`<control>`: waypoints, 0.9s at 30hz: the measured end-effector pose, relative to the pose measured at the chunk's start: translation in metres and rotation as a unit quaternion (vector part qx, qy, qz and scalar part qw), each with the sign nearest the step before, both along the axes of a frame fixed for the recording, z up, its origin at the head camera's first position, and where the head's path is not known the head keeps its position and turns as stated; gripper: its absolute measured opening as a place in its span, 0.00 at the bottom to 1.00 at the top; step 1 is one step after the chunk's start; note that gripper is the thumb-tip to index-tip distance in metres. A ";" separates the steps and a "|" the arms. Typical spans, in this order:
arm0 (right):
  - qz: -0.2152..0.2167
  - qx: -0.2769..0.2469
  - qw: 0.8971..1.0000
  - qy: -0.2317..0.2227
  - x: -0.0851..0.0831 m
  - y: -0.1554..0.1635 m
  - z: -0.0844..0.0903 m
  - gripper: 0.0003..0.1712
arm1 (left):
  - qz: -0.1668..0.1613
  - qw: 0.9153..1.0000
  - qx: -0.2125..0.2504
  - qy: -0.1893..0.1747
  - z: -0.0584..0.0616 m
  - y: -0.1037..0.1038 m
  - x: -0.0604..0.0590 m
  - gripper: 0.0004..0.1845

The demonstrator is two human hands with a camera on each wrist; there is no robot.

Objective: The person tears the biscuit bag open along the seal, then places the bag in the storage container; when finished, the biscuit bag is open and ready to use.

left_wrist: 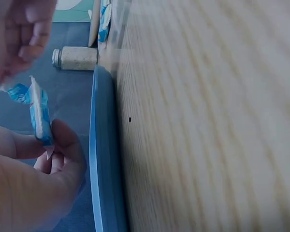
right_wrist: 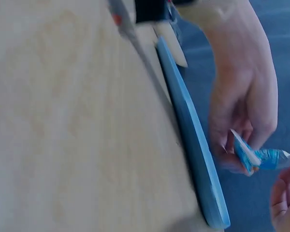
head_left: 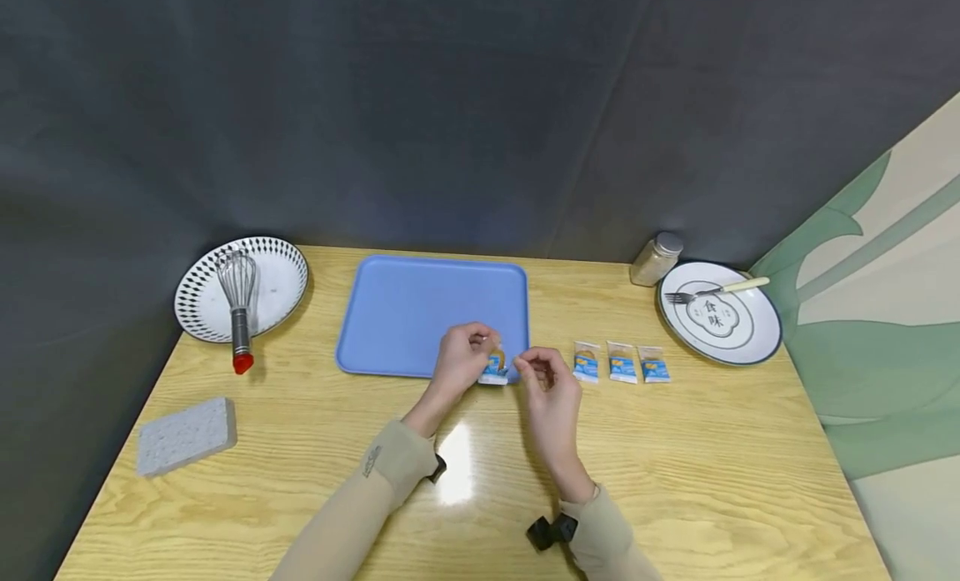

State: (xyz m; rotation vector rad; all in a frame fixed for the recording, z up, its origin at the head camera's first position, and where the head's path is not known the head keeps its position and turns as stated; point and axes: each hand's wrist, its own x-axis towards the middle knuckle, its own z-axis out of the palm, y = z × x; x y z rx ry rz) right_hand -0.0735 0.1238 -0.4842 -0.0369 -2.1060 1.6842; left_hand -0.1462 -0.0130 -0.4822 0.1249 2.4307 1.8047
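A pale wooden table (head_left: 675,481) fills the view, backed by dark grey cloth. On it, toward the far edge, lies a blue tray (head_left: 420,306). To the left of the tray sits a plate with a black diamond rim (head_left: 288,268), a wire whisk (head_left: 238,302) with a red handle tip lying across it. To the right stands a white plate (head_left: 738,348) printed with two Chinese characters, 食味, and a fork (head_left: 712,291) rests on its far side; a small lidded jar (head_left: 656,258) stands just beside that plate. A grey sponge (head_left: 186,436) lies near the front left corner. Both hands meet over the tray's near edge: the left hand (head_left: 461,360) and the right hand (head_left: 546,389) each pinch one end of a small blue-and-white packet (head_left: 495,367), held up between the fingertips; its print is too small to read. Three like packets (head_left: 621,363) lie in a row on the table, right of the hands.
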 end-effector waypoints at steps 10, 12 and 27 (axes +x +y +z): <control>0.066 0.047 0.996 -0.046 -0.017 0.016 0.000 0.20 | 0.060 0.991 0.098 -0.062 -0.004 -0.006 0.004 0.07; 0.081 0.048 0.994 -0.059 -0.018 0.018 -0.002 0.20 | 0.073 0.984 0.144 -0.071 -0.004 -0.008 0.004 0.06; 0.133 0.068 0.977 -0.154 -0.039 0.035 -0.001 0.04 | 0.016 0.987 0.133 -0.087 -0.006 -0.023 0.006 0.06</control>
